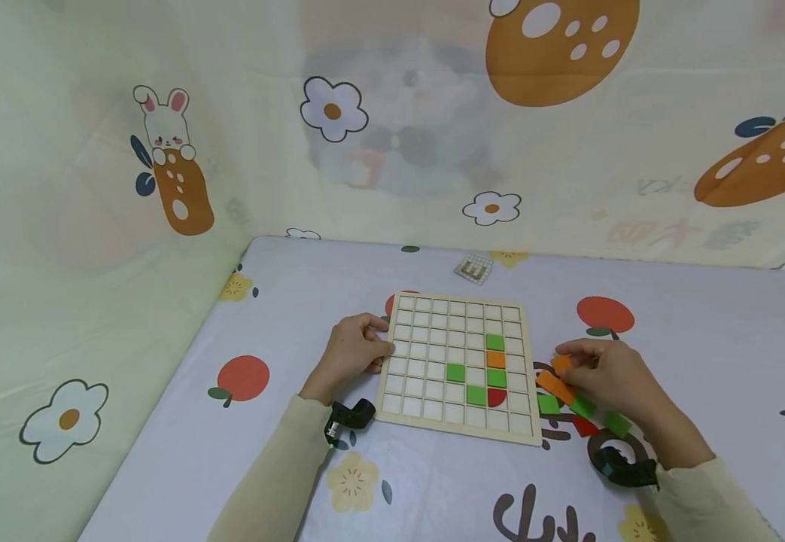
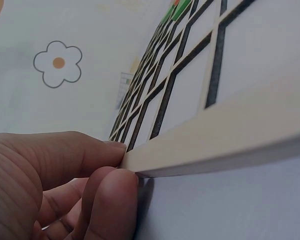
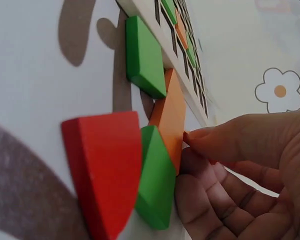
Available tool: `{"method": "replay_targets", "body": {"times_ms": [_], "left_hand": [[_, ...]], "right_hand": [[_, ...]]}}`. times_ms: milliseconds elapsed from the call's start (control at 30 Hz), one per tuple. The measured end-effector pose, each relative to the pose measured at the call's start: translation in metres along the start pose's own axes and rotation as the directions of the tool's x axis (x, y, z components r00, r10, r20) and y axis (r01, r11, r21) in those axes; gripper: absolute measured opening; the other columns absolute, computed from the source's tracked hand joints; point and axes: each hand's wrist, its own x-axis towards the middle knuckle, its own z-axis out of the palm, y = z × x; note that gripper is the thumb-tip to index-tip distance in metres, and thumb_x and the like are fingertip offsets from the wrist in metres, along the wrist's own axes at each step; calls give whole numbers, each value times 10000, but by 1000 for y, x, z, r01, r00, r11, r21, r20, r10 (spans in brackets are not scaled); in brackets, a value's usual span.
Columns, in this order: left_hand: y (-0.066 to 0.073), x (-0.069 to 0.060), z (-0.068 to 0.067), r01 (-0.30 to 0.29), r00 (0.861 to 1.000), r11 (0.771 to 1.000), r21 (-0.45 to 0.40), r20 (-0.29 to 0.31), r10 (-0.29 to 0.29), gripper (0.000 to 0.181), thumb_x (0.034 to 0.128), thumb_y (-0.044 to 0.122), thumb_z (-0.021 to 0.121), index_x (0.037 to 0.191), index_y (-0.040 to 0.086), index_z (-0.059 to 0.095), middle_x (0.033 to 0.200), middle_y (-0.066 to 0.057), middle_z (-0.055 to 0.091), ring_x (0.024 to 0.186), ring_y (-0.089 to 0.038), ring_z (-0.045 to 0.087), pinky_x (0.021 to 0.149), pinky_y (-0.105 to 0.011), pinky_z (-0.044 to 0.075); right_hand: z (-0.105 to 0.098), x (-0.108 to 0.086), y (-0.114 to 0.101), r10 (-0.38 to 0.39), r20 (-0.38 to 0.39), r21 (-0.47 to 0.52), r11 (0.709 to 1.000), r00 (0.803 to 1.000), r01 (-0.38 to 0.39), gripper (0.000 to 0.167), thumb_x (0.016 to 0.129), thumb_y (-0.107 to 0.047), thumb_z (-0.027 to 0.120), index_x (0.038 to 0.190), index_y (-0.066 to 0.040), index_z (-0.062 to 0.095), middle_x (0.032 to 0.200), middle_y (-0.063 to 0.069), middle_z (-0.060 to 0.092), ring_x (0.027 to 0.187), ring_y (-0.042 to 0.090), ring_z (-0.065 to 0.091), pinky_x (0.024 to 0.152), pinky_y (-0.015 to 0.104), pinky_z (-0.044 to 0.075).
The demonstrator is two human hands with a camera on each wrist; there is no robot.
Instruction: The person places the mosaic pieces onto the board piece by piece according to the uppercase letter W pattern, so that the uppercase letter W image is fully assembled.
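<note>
On the patterned surface (image 1: 311,282), a gridded board (image 1: 460,430) is laid, with four green squares (image 1: 455,373), one orange square (image 1: 495,359) and one red curved piece (image 1: 497,397) seated in its cells. Its left edge is pinched by the left hand (image 1: 350,348). Right of the board, a small orange block (image 1: 561,364) is pinched by the right hand (image 1: 612,376). Beyond the far edge, a small card (image 1: 473,269) is placed. Loose green blocks (image 1: 549,405) and a red block (image 1: 585,426) are clustered near the right hand.

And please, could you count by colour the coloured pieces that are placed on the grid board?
On the grid board:
Green pieces: 4
Orange piece: 1
Red piece: 1
Total: 6
</note>
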Motion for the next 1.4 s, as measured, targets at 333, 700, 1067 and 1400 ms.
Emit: {"method": "replay_targets", "body": {"times_ms": [333, 700, 1067, 1400], "left_hand": [[-1, 2, 1, 6, 1000, 1000, -3, 2, -6, 281, 891, -5, 772, 1159, -10, 689, 766, -67, 643, 499, -109, 602, 474, -215, 541], [-4, 4, 1, -20, 1000, 1000, 14, 8, 19, 289, 893, 1, 774, 1168, -9, 688, 768, -66, 650, 495, -105, 602, 475, -222, 543], [-5, 3, -1, -21, 1000, 1000, 23, 3, 21, 290, 888, -1, 768, 1165, -13, 685, 760, -67, 651, 500, -108, 607, 482, -229, 554], [-5, 4, 0, -12, 1000, 1000, 23, -3, 12, 282, 888, -3, 776, 1157, -4, 692, 762, -64, 646, 494, -105, 602, 472, -214, 540]], "right_hand": [[-2, 7, -3, -9, 0, -112, 994, 1000, 9, 367, 885, -135, 800, 1196, 46, 728, 905, 86, 667, 866, 269, 572, 653, 312, 503], [7, 13, -14, -68, -43, -92, 994, 997, 64, 392, 872, -186, 839, 1161, 58, 740, 831, 42, 650, 840, 244, 555, 609, 277, 483], [34, 16, -56, -97, -53, 33, 995, 994, 99, 354, 857, -158, 854, 1155, 11, 768, 882, 51, 652, 856, 228, 566, 641, 261, 476], [48, 24, -75, -140, -13, 44, 989, 990, 140, 291, 858, -167, 848, 1096, -11, 784, 836, 21, 661, 829, 207, 584, 713, 307, 494]]}}
